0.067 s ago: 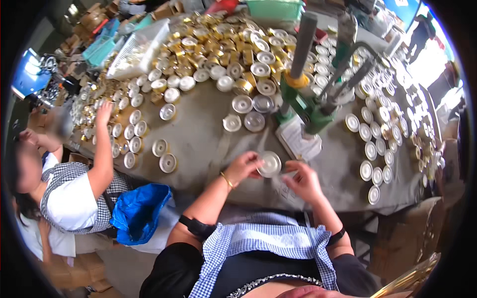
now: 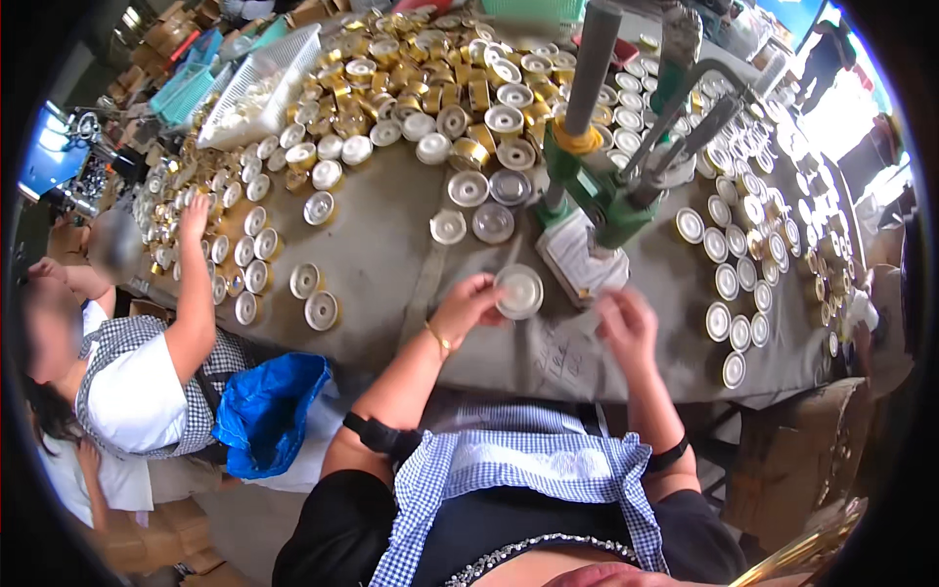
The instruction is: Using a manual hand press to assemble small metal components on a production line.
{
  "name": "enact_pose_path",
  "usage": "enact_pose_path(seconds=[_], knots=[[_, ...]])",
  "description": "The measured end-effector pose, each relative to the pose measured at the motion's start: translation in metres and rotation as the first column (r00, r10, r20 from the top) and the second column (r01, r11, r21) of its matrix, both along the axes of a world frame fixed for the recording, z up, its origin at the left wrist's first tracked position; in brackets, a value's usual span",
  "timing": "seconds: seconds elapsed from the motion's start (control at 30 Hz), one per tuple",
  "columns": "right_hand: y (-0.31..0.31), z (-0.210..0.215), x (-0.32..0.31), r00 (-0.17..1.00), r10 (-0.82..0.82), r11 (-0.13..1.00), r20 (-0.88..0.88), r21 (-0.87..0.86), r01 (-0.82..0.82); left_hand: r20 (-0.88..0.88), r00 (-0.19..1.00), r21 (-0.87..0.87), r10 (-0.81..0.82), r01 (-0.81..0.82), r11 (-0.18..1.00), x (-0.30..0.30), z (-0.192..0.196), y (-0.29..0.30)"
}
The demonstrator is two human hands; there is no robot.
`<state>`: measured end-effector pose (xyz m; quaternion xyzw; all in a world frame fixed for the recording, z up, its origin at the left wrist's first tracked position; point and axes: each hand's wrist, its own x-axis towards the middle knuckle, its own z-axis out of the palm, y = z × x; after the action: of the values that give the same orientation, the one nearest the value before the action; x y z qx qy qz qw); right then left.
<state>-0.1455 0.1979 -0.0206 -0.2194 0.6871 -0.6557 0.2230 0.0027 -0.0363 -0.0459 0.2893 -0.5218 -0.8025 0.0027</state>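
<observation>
My left hand (image 2: 466, 311) grips a round, pale, translucent lid (image 2: 519, 292) by its left edge, fingers closed on it. The lid is held above the table, its ringed face up. My right hand (image 2: 627, 329) is apart from the lid, just right of the base of a green hand press (image 2: 626, 217). Motion smears its fingers, and I see nothing held there. Beyond the lid, a few similar round lids (image 2: 493, 223) lie on the table, left of the press.
Gold-sided round caps (image 2: 421, 73) are heaped at the back; white ones (image 2: 719, 321) spread at the right. A white basket (image 2: 264, 93) stands at back left. To the left, another person's hand (image 2: 195, 217) reaches among caps. A blue bag (image 2: 269, 416) sits beside that person.
My left hand has carried the lid slightly left and away from me. My right hand has moved right, away from the lid. The view has shifted slightly.
</observation>
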Motion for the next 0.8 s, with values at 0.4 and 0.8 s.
enact_pose_path(seconds=[0.4,0.8], knots=[[-0.117,0.214,-0.167,0.991,-0.005,0.940,-0.134,-0.339,-0.041,-0.087,0.992,-0.331,0.095,-0.119,0.936,-0.115,-0.002,0.059],[0.061,0.015,-0.142,0.943,0.288,0.263,-0.164,-0.934,-0.242,-0.033,0.985,-0.119,0.167,-0.170,0.978,-0.139,-0.015,0.066]])
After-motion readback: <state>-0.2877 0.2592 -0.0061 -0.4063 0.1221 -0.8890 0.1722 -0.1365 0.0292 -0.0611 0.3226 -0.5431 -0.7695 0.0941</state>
